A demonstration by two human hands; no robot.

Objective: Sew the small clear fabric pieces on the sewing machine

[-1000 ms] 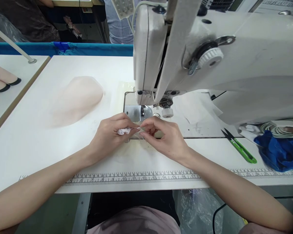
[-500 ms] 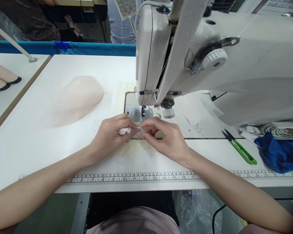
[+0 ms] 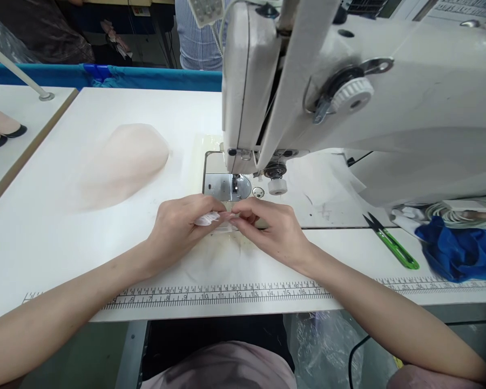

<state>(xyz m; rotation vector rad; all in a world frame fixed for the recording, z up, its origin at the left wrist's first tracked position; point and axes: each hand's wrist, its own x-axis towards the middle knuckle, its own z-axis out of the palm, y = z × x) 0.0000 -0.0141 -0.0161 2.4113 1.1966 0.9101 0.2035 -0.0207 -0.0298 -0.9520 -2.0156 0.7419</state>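
Observation:
My left hand (image 3: 182, 220) is closed in a pinch on a small piece of thin white fabric (image 3: 207, 219), which bunches out between thumb and forefinger. Facing it, my right hand (image 3: 269, 226) pinches the same fabric at its other end, fingertips almost touching those of the left. Both hands are just in front of the sewing machine's metal needle plate (image 3: 218, 187), with the presser foot (image 3: 235, 185) above it. The fabric between the fingertips is mostly hidden. On the table to the left lies a sheer pale pink fabric piece (image 3: 127, 162).
Green thread snips (image 3: 397, 248) lie at the right, beside a crumpled blue cloth (image 3: 461, 251). The sewing machine head (image 3: 251, 92) rises above the hands. A printed ruler (image 3: 222, 296) runs along the table's front edge. Another person's striped shirt (image 3: 198, 38) shows beyond the blue cloth edging.
My fingertips have drawn slightly closer, and the fabric in the left hand is a little more spread. The whole view has shifted slightly.

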